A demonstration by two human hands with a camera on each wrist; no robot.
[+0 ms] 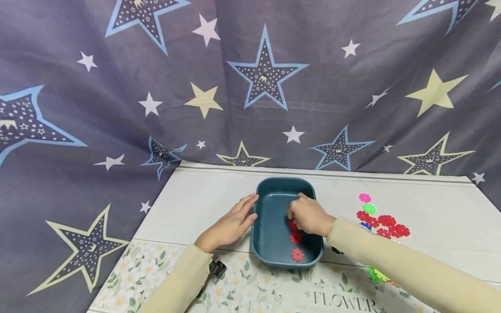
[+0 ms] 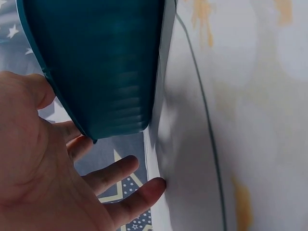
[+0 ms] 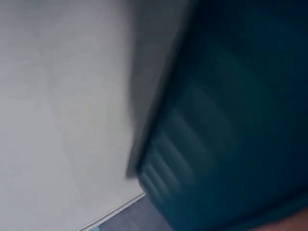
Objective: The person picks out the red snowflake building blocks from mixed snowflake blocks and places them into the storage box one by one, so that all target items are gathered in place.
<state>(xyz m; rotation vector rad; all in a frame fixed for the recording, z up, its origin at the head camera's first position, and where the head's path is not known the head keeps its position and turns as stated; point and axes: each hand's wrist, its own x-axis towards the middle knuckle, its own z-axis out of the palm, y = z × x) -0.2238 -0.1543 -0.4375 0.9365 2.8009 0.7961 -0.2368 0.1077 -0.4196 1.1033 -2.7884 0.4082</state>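
Note:
A deep teal rectangular tray [image 1: 274, 259] stands on the table, its long side running away from me. My left hand [image 1: 231, 224] touches its left rim, fingers extended; in the left wrist view the fingers [image 2: 137, 197] spread beside the tray's outer wall [image 2: 96, 72]. My right hand [image 1: 311, 215] reaches over the right rim with fingers curled down inside. Just below those fingers lies a red notched plastic disc [image 1: 293, 225], partly covered; whether they pinch it is hidden. Two more discs, one red [image 1: 295, 238] and one pinkish red [image 1: 297, 254], lie nearer me in a row.
Right of the tray lie several loose notched discs: red ones [image 1: 386, 220], a pink one [image 1: 365, 198], a green one [image 1: 369, 208] and a blue one [image 1: 365, 226]. Green-yellow discs [image 1: 377, 274] show beneath the right forearm. A star-patterned curtain [image 1: 266, 130] hangs behind the table.

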